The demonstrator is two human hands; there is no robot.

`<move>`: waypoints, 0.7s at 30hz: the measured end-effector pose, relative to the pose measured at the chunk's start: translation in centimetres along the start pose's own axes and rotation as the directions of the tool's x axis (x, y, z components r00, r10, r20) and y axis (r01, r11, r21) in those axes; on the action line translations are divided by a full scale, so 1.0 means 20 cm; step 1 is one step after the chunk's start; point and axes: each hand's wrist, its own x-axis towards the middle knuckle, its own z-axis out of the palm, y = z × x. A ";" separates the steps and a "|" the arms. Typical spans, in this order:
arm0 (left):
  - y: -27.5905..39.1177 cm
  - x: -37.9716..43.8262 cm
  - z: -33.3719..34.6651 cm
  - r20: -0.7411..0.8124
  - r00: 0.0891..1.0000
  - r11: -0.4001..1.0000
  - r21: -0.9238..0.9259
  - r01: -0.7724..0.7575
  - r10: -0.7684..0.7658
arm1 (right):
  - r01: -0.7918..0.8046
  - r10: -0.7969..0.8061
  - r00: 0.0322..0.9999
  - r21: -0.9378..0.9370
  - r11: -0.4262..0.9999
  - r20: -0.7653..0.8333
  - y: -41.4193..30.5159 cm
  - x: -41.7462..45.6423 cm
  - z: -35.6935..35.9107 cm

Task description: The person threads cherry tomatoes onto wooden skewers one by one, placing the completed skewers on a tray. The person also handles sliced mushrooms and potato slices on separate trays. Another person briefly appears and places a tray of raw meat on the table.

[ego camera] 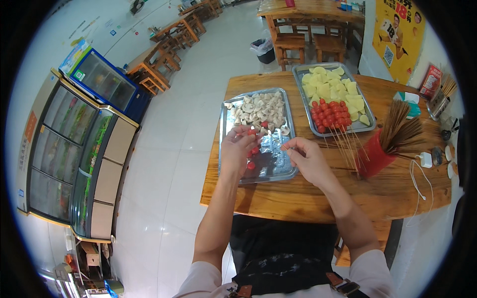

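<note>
My left hand (pixel 240 143) holds a cherry tomato (pixel 252 132) between thumb and fingers, above a metal tray (pixel 290 164). A thin wooden skewer (pixel 275 138) runs from near that tomato to my right hand (pixel 303 154), whose thumb and forefinger pinch it. Whether its tip is in the tomato I cannot tell. Sliced mushrooms (pixel 264 108) fill the tray's far part, and several loose tomatoes (pixel 251 165) lie near my left hand. On a second metal tray (pixel 298 89), skewered cherry tomatoes (pixel 329 114) rest by pale yellow slices (pixel 324 83), their sticks sticking out over the near rim.
A red container (pixel 374 156) packed with brown sticks (pixel 400 128) stands on the wooden table (pixel 298 205), right of my right hand. Beyond it are a teal tissue box (pixel 411 106), a metal stick holder (pixel 438 106) and a white charger (pixel 425 159) with its cable.
</note>
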 end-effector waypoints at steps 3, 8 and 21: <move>0.04 0.02 -0.02 0.031 0.999 0.966 -0.252 0.047 -0.040 | -0.036 0.038 0.998 -0.053 0.998 0.046 -0.01 -0.01 0.04; 0.04 0.03 -0.07 0.087 0.995 0.925 -0.370 0.081 -0.052 | -0.055 0.063 0.996 -0.124 0.991 0.066 0.00 -0.03 0.08; 0.03 0.05 -0.06 0.011 1.000 0.952 -0.307 0.001 0.002 | -0.026 0.024 1.000 -0.169 0.985 -0.013 0.03 -0.03 0.08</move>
